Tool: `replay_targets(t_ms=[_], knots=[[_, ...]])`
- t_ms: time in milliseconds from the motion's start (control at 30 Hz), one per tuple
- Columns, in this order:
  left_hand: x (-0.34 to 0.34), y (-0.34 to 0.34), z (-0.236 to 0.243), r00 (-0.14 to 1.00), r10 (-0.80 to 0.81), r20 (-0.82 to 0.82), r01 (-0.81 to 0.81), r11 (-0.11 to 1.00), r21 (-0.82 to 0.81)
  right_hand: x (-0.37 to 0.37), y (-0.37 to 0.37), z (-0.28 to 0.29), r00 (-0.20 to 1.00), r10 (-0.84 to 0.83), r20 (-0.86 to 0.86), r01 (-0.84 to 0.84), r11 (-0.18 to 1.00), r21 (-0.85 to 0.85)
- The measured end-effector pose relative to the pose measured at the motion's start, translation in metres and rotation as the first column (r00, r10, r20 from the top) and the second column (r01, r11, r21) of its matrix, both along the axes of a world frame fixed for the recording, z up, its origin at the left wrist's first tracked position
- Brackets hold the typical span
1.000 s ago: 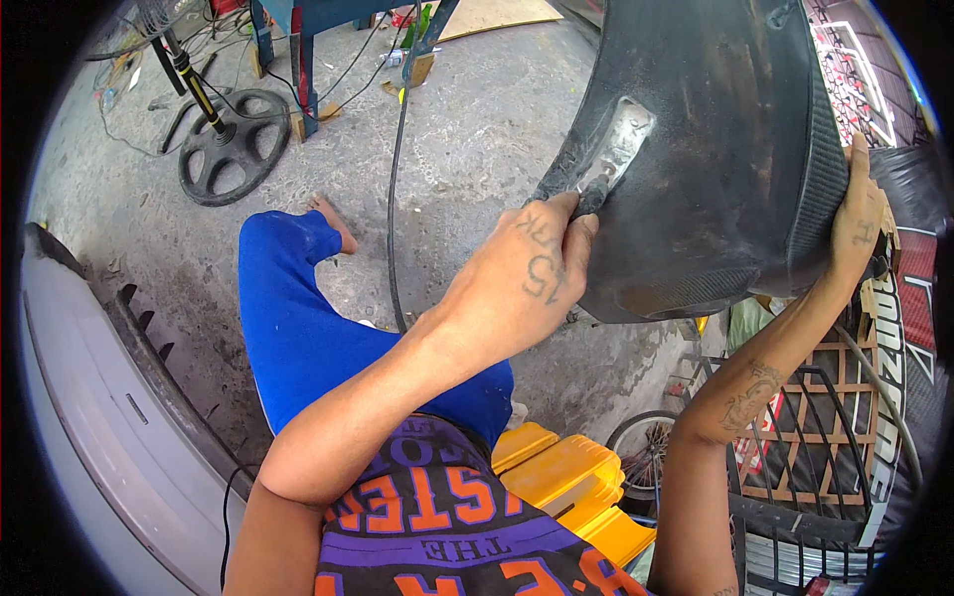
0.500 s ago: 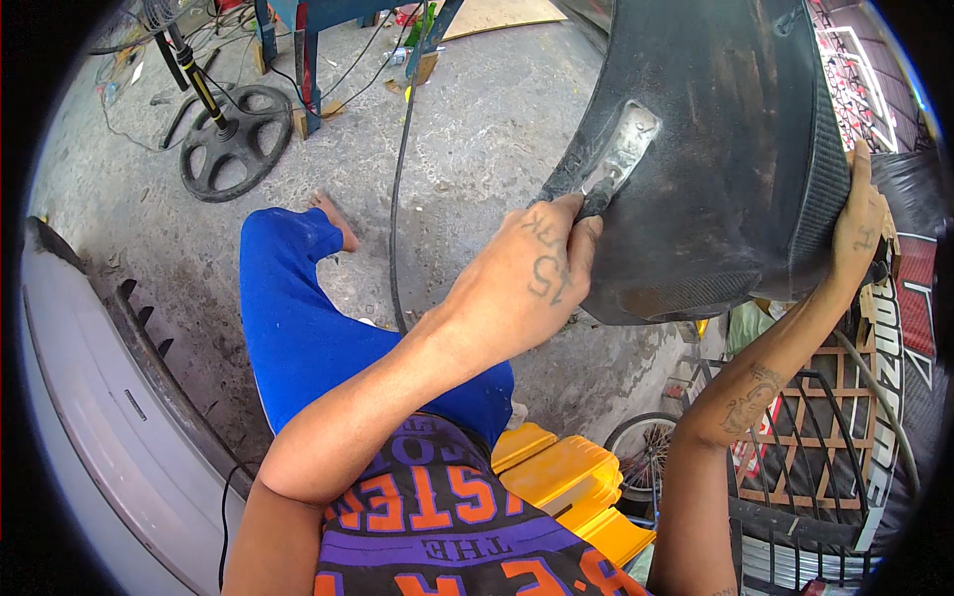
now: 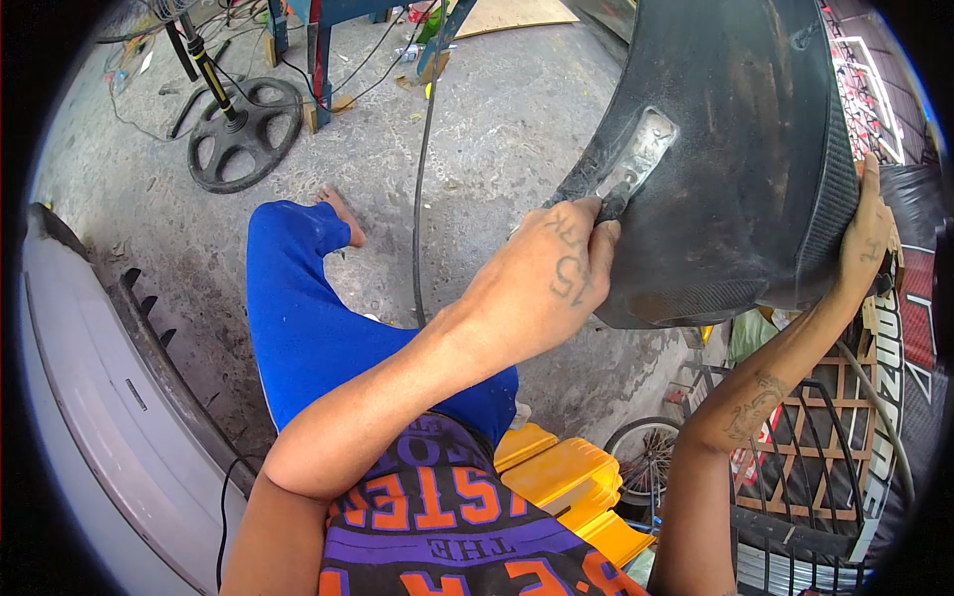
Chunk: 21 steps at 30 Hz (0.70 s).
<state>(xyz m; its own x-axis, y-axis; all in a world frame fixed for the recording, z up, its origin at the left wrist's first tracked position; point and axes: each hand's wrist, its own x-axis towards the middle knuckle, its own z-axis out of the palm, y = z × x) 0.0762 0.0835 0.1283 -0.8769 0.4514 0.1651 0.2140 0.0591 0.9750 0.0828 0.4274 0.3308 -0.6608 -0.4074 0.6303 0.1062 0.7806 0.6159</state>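
A large black car bumper (image 3: 725,189), dusty and scuffed, with textured mesh-like patches along its lower and right edges, fills the upper right. My left hand (image 3: 561,268) is closed round a slim dark-handled tool (image 3: 618,202). A flat, shiny silver piece (image 3: 651,144) extends from its tip and lies against the bumper's face. It looks like the tool's blade, smeared with grey-white. My fingers hide most of the handle. At the bumper's right edge my right hand (image 3: 867,238) grips it, thumb side up, with the other fingers mostly hidden behind.
A black cable (image 3: 422,199) runs across the concrete floor beside my blue-clad leg. A wheel-shaped stand base (image 3: 243,134) stands far left, near a blue bench leg (image 3: 320,79). Grey car panels (image 3: 109,397) lie left. Yellow plastic parts (image 3: 561,472) and a black rack (image 3: 805,437) are near right.
The whole view has shifted slightly, so the bumper and both hands appear a little farther right and lower. My left hand keeps its hold on the tool, and my right hand stays on the bumper's edge.
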Motion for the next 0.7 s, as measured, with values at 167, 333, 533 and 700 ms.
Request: replay_targets(t_ms=[167, 333, 533, 700], knots=[[-0.002, 0.001, -0.003, 1.0, -0.016, 0.004, 0.016, 1.0, 0.02, 0.004, -0.003, 0.001, 0.994, -0.069, 0.086, 0.078, 0.99, -0.114], [-0.002, 0.001, -0.001, 0.999, -0.032, 0.03, 0.032, 0.999, 0.026, 0.006, -0.003, 0.002, 0.99, -0.117, 0.076, 0.125, 0.985, -0.117], [-0.001, 0.002, -0.004, 1.0, -0.002, -0.004, 0.002, 0.999, 0.032, 0.005, -0.001, 0.003, 0.995, -0.061, 0.083, 0.066, 0.995, -0.068], [-0.002, -0.002, -0.012, 0.998, 0.022, -0.053, -0.019, 0.998, 0.056, 0.005, -0.006, 0.003, 0.997, -0.042, 0.067, 0.042, 0.999, 0.007]])
